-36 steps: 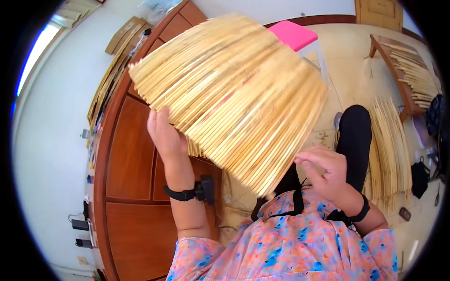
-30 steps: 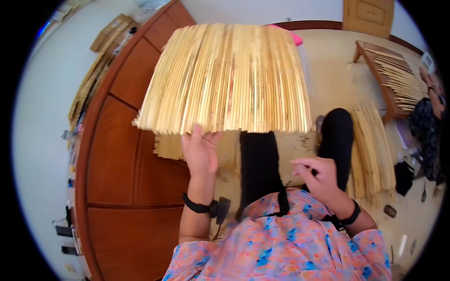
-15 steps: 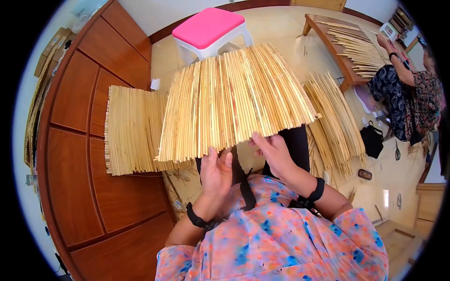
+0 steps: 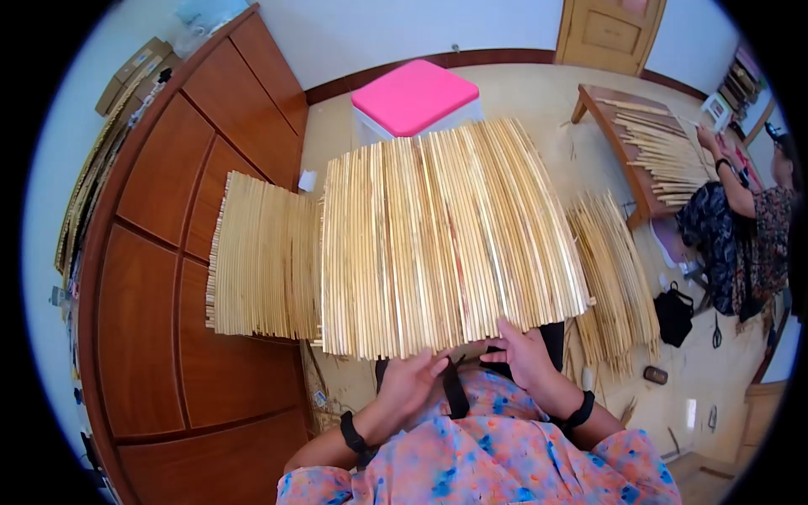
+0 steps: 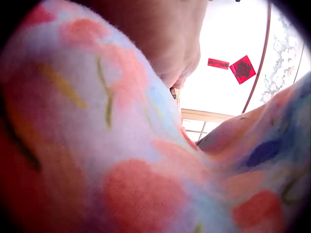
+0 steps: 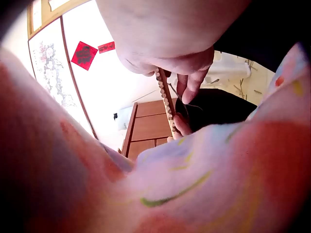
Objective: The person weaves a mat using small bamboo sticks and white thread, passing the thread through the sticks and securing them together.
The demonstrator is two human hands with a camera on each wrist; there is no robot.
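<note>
A mat of straw-coloured stalks (image 4: 446,236), laid side by side, spreads before me over my lap in the head view. At its near edge my left hand (image 4: 408,383) pinches the stalk ends left of the middle. My right hand (image 4: 526,358) grips the same edge further right, thumb on top. The right wrist view shows the row of cut stalk ends (image 6: 165,97) edge-on, with right-hand fingers (image 6: 189,90) curled beneath and a thin dark strand beside them. Patterned shirt cloth fills most of the left wrist view and hides the left fingertips.
A second stalk mat (image 4: 261,252) leans by the brown cabinet (image 4: 139,328) on the left. A pink-topped stool (image 4: 412,97) stands ahead. Loose stalks (image 4: 614,278) lie on the floor at right, near a wooden bench (image 4: 619,160) and a seated person (image 4: 745,219).
The mat has swung from tilted up high to lower and flatter before me. My right hand, free at first, has come to its near edge and taken hold beside the left.
</note>
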